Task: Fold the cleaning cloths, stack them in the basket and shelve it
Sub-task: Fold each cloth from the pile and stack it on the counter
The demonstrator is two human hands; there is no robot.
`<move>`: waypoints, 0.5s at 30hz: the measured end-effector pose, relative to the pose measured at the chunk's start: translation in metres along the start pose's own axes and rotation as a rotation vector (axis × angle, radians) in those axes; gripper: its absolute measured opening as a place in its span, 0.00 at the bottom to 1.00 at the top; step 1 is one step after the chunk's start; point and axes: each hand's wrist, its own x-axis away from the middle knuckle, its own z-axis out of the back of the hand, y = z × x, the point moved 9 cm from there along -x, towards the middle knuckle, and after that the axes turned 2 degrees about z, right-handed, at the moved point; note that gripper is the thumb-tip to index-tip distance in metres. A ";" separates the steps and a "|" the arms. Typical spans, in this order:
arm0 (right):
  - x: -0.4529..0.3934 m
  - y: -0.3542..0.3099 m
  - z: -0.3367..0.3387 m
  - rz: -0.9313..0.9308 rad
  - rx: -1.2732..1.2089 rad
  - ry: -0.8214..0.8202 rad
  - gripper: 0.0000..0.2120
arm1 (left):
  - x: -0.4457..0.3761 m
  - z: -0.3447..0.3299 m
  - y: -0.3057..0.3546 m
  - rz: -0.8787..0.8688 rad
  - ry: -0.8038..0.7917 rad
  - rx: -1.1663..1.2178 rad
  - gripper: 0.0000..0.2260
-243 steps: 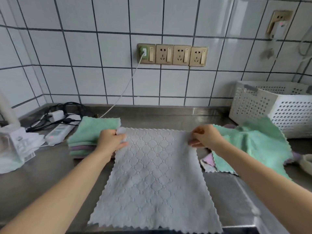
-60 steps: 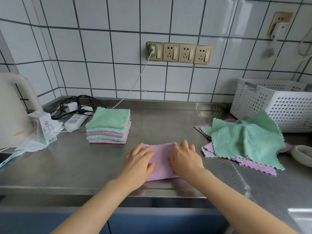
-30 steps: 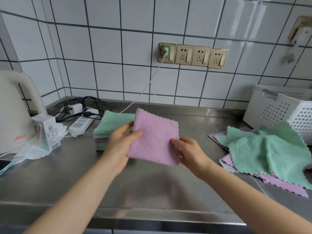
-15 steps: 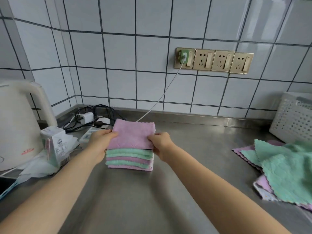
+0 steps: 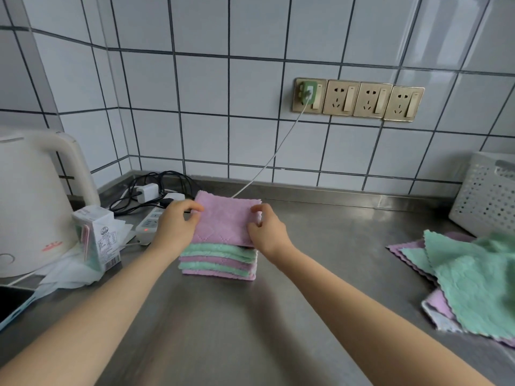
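At the centre of the frame we see a folded pink cloth (image 5: pixel 225 220) lying on top of a stack of folded cloths (image 5: pixel 220 260), green and pink layers alternating, which sits on the steel bench (image 5: pixel 250 330). The left hand (image 5: pixel 178 222) grips the pink cloth's left edge, its fingers curled over onto the top face. The right hand (image 5: pixel 264 227) pinches the right edge, thumb and fingers closed on the fabric. The far part of the cloth looks slightly raised, while its near edge rests on the stack.

At the right of the frame we see a loose pile of unfolded cloths (image 5: pixel 468 280), green ones spread over pink ones, well apart from the stack. Above it, at the right edge, stands the white perforated basket (image 5: pixel 487 199), against the tiled wall; we cannot tell what is inside it.

At the left of the frame stands a white kettle (image 5: pixel 33 201), with a small carton (image 5: pixel 100 238) just beside it on crumpled white paper. Behind the left hand lie a power strip (image 5: pixel 150 221), a white charger (image 5: pixel 146 190) and black cables. In the upper right of the centre, a row of wall sockets (image 5: pixel 359 100) holds a green plug (image 5: pixel 308 91), whose white cord runs down toward the stack.
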 end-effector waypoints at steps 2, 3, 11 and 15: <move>0.001 -0.002 0.000 0.006 0.110 -0.025 0.20 | -0.001 -0.001 0.002 -0.015 -0.027 -0.095 0.08; 0.002 -0.002 0.000 0.001 0.148 -0.037 0.20 | -0.001 -0.001 0.002 -0.010 -0.052 -0.126 0.09; 0.027 0.003 0.043 -0.033 0.259 -0.146 0.23 | 0.007 0.013 0.041 -0.086 -0.066 -0.272 0.12; 0.061 0.006 0.088 0.064 0.416 -0.139 0.20 | 0.031 0.000 0.097 -0.230 -0.036 -0.236 0.16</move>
